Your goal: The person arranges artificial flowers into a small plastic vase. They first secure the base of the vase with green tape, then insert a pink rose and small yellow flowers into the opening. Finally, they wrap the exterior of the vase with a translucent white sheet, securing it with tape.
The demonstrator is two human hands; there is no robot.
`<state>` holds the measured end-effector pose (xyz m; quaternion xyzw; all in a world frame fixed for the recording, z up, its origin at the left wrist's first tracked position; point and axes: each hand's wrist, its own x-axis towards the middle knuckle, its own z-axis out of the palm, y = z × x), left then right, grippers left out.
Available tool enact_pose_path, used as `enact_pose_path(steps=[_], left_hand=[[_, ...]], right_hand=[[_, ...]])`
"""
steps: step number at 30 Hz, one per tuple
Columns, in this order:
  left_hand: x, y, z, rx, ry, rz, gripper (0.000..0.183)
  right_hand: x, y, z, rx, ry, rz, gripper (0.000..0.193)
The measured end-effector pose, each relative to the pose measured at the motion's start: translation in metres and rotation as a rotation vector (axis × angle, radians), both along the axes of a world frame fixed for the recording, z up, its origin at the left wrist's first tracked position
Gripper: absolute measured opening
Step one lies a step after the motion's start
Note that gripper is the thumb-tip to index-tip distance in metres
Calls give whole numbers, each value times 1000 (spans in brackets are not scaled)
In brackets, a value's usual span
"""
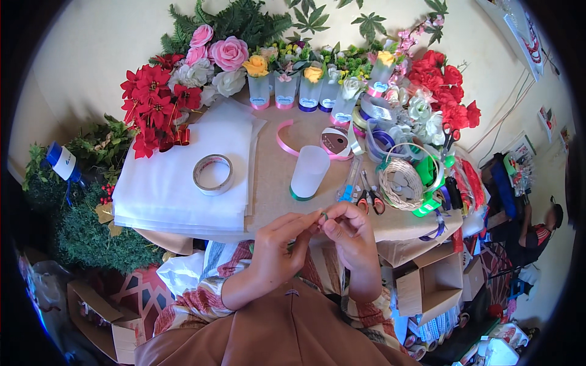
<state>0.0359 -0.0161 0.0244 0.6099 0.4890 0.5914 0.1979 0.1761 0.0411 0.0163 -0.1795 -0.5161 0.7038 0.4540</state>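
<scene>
My left hand (pixel 276 245) and my right hand (pixel 350 236) meet over the table's front edge, fingers bent and fingertips pressed together. Between the fingertips shows a small green piece (pixel 325 216), too small for me to tell its kind. A bit of green also shows by my left palm, mostly hidden by the fingers. Just beyond my hands stands a frosted white cylinder (pixel 309 172) with a green band at its base. Scissors (pixel 370 195) and a blue cutter knife (pixel 350 186) lie to the right of it.
A tape roll (pixel 213 174) rests on stacked translucent sheets (pixel 140 189) at left. A wicker basket (pixel 400 186) and ribbon rolls (pixel 378 137) crowd the right. Artificial flowers (pixel 229 55) and frosted cups (pixel 284 93) line the back. A cardboard box (pixel 430 283) is below right; another person (pixel 540 235) sits far right.
</scene>
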Motion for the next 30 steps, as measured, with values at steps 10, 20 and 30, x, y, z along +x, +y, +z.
enact_pose_path(steps=[10,20,30], left_hand=[[5,-5,-9,-171,-284,-109,31],[11,-3,-16,-88,-310,-105,29],[12,-3,-15,-80,-290,-98,28]], right_hand=[[5,-3,7,-25,-47,147,25],[2,-12,9,-28,-97,31,17],[-1,-14,9,27,-117,-18,13]])
